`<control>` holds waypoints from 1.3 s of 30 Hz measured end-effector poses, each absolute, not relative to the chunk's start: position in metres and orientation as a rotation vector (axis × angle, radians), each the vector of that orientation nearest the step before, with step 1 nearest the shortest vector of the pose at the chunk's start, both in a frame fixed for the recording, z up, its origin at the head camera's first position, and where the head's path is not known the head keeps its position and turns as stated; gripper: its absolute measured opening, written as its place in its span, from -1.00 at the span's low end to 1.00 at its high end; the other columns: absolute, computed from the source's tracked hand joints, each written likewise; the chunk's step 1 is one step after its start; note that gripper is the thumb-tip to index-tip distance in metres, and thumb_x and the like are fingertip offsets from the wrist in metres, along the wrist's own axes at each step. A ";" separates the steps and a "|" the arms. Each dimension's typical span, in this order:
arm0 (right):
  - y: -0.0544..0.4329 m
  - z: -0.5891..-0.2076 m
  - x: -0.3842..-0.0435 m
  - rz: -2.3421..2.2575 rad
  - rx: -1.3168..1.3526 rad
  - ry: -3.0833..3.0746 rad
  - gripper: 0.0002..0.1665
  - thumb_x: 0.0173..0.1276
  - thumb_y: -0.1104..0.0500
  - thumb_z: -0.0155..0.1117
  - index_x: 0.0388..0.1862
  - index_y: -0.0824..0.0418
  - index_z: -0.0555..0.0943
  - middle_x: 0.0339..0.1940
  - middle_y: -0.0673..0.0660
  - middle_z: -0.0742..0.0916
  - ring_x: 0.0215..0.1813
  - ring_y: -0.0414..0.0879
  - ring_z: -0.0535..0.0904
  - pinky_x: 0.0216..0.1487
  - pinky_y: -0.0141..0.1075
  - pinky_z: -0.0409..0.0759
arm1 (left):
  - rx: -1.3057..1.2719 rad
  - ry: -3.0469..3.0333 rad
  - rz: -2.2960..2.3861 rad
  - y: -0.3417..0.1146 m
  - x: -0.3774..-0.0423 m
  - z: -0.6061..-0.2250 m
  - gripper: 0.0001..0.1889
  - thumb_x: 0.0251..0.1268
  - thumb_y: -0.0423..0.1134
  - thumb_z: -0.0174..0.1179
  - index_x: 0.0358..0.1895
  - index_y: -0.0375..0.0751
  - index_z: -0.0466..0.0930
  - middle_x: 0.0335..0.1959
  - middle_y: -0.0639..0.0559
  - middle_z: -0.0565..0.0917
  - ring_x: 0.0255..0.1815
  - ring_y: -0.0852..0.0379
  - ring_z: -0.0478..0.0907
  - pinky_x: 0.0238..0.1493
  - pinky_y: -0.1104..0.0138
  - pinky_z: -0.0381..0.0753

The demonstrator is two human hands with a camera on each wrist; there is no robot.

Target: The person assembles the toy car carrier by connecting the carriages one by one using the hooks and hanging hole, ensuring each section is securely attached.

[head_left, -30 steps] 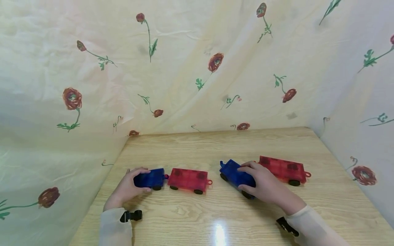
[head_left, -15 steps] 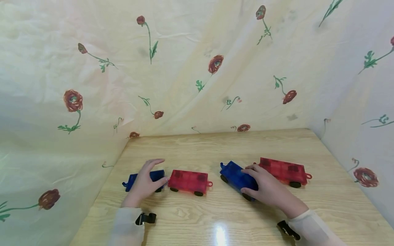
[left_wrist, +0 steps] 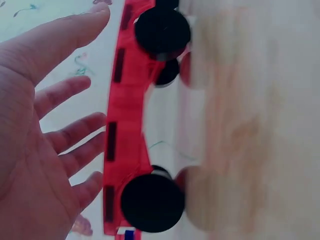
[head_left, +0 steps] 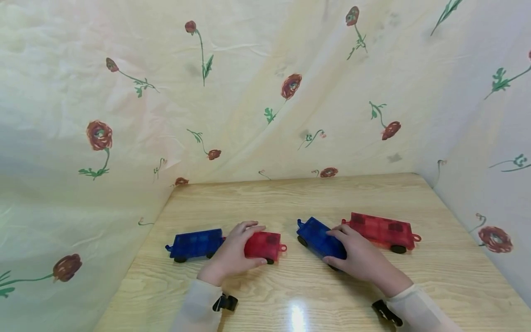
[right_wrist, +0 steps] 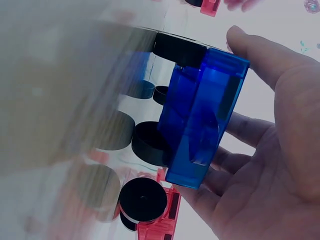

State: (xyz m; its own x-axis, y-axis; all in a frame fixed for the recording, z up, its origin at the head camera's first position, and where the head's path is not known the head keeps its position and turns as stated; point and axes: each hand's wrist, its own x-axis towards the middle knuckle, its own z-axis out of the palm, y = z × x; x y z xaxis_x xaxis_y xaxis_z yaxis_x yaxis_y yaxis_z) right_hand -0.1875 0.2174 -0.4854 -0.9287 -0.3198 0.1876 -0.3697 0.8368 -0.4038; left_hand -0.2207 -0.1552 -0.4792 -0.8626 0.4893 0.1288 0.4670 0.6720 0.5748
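Translucent plastic toy train wagons with black wheels stand on the table. My left hand reaches over the middle red wagon, thumb on its near side and fingers toward its far side. In the left wrist view, spread fingers lie just above this red wagon's top edge. At its left end, a blue wagon is coupled to it. My right hand holds another blue wagon, set at a slant, with thumb and fingers on opposite long sides. The right wrist view shows this blue wagon's end.
Behind the right hand stands a second red wagon, its ring end pointing right. The wood-grain table is bounded by a floral cloth at the back and sides. A black buckle strap shows at each wrist.
My left hand has let go of the left blue wagon and moved right, over the middle red wagon. The right hand and its blue wagon have hardly moved.
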 end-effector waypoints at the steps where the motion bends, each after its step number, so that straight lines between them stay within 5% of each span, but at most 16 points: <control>1: 0.217 -0.486 -0.188 0.671 0.539 -2.907 -0.15 0.25 -0.23 0.59 0.38 0.18 0.61 0.34 0.25 0.59 0.32 0.28 0.55 0.17 0.24 0.63 | 0.827 2.839 0.926 -0.153 -0.221 -0.481 -0.11 0.17 0.13 0.57 0.57 0.25 0.36 0.61 0.06 0.26 0.62 -0.28 0.13 0.35 -0.29 0.43; 6: 0.218 -0.486 -0.188 0.687 0.536 -2.914 -0.15 0.23 -0.25 0.60 0.38 0.15 0.61 0.31 0.24 0.60 0.26 0.23 0.59 0.13 0.22 0.66 | 0.857 2.844 0.784 -0.149 -0.222 -0.485 -0.21 0.22 0.10 0.54 0.53 0.23 0.44 0.62 0.01 0.29 0.64 -0.36 0.07 0.40 -0.40 0.26; 13: 0.217 -0.488 -0.189 0.715 0.549 -2.916 -0.18 0.23 -0.23 0.60 0.35 0.14 0.60 0.31 0.25 0.60 0.26 0.24 0.59 0.15 0.22 0.65 | 0.867 2.899 0.699 -0.152 -0.222 -0.489 -0.34 0.29 0.04 0.51 0.46 0.25 0.54 0.51 0.10 0.41 0.57 -0.12 0.26 0.48 -0.18 0.33; 22: 0.219 -0.489 -0.190 0.748 0.540 -2.915 -0.19 0.22 -0.23 0.61 0.33 0.12 0.60 0.32 0.23 0.61 0.29 0.24 0.58 0.16 0.24 0.63 | 0.849 2.899 0.776 -0.155 -0.223 -0.491 -0.34 0.22 0.06 0.54 0.42 0.29 0.58 0.47 0.14 0.45 0.58 -0.11 0.24 0.55 -0.24 0.13; 39: 0.220 -0.493 -0.190 0.665 0.607 -2.849 -0.26 0.20 -0.14 0.65 0.30 0.10 0.65 0.26 0.13 0.66 0.30 0.21 0.56 0.17 0.20 0.64 | 0.810 2.879 0.916 -0.167 -0.225 -0.498 -0.35 0.12 0.08 0.60 0.34 0.33 0.64 0.35 0.26 0.49 0.43 0.01 0.34 0.31 -0.07 0.54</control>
State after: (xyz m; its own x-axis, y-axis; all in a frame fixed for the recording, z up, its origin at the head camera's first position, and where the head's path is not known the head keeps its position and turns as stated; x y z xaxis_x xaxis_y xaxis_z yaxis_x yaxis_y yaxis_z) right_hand -0.1896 0.2199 -0.4928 -0.9061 -0.3509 0.2361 -0.4192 0.8195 -0.3908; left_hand -0.2252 -0.1672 -0.4983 -0.8657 0.4808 0.1388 0.4727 0.6943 0.5427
